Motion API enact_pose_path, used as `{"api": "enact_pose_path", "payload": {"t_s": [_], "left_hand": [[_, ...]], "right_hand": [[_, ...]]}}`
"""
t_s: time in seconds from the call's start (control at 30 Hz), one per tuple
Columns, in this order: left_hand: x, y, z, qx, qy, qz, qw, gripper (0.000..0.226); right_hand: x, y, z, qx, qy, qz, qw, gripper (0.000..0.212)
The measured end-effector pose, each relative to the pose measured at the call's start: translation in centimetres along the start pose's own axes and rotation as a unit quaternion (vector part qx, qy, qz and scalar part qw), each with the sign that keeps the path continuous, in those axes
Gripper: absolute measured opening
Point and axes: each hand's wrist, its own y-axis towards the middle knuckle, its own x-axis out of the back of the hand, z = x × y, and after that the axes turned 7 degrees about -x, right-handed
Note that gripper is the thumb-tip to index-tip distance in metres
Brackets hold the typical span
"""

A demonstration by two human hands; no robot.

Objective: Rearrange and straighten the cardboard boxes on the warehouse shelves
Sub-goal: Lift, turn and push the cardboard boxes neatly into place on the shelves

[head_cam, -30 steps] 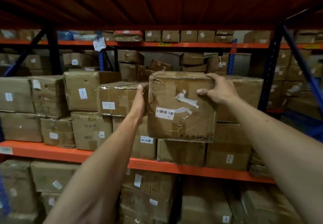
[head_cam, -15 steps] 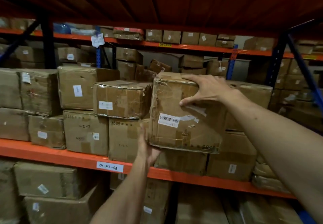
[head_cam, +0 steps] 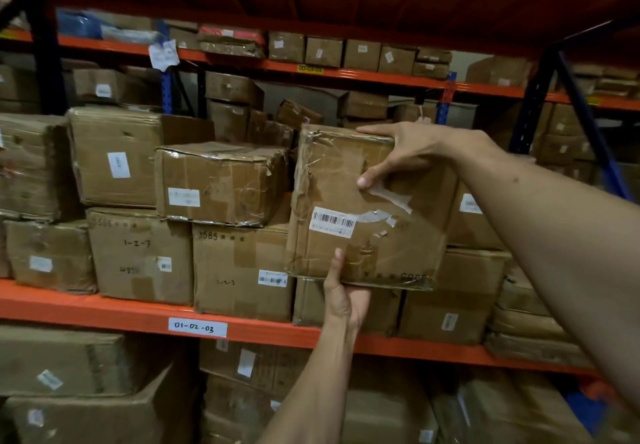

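A worn, taped cardboard box with a barcode label (head_cam: 332, 208) sticks out from the upper row on the middle shelf, tilted slightly. My right hand (head_cam: 408, 153) grips its top front edge, thumb on the front face. My left hand (head_cam: 343, 291) holds it from below at the bottom front edge, thumb on the front. Left of it sits a crumpled box (head_cam: 221, 184) on top of a box marked 1-2-3 (head_cam: 239, 270).
The orange shelf beam (head_cam: 86, 308) carries a label 01-02-03 (head_cam: 197, 328). More boxes fill the row at left (head_cam: 114, 156), at right (head_cam: 450, 308) and the shelf below (head_cam: 62, 360). A blue upright (head_cam: 533, 97) stands at right; another rack with boxes is behind.
My left hand went from the box's left side down under its bottom front edge. My right hand slid from the top right toward the top front. The box has come forward.
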Motion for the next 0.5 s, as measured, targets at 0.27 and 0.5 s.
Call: {"api": "enact_pose_path", "payload": {"t_s": [0.27, 0.5], "left_hand": [[-0.1, -1.7, -1.0, 0.016, -0.041, 0.059, 0.997, 0.109], [-3.9, -3.9, -6.7, -0.001, 0.068, 0.08, 0.994, 0.09]], "right_hand": [[0.1, -2.1, 0.4, 0.018, 0.016, 0.001, 1.0, 0.131], [0.6, -7.1, -0.9, 0.064, 0.152, -0.077, 0.983, 0.116]]}}
